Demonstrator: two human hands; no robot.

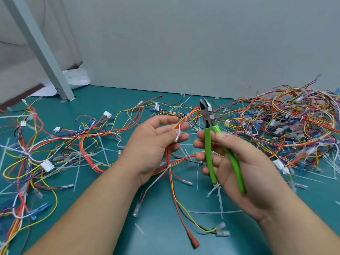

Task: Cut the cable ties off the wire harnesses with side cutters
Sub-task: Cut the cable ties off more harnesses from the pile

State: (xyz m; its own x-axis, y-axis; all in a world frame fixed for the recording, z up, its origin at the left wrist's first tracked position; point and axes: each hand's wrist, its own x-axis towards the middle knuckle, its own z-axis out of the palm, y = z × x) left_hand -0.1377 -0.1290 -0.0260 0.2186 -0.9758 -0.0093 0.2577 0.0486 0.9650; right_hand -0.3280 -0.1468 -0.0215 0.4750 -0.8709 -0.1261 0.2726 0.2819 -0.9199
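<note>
My right hand (239, 162) grips the green handles of the side cutters (208, 115), whose jaws stand slightly apart and point up and away. My left hand (156, 142) holds a wire harness (171, 179) of red, yellow and white wires, its fingers loosely curled round the strands. A white cable tie (187, 115) sits on that harness just left of the cutter jaws. Another white tie (168, 166) binds the harness below my left hand. Red and clear terminals (195, 238) hang at the harness's near end.
A big tangle of harnesses (287, 126) fills the right of the teal table (161, 227). More harnesses (46, 144) spread across the left. Cut white ties (217, 190) lie scattered around. A grey post (46, 52) rises at the back left, and a grey wall closes off the far edge.
</note>
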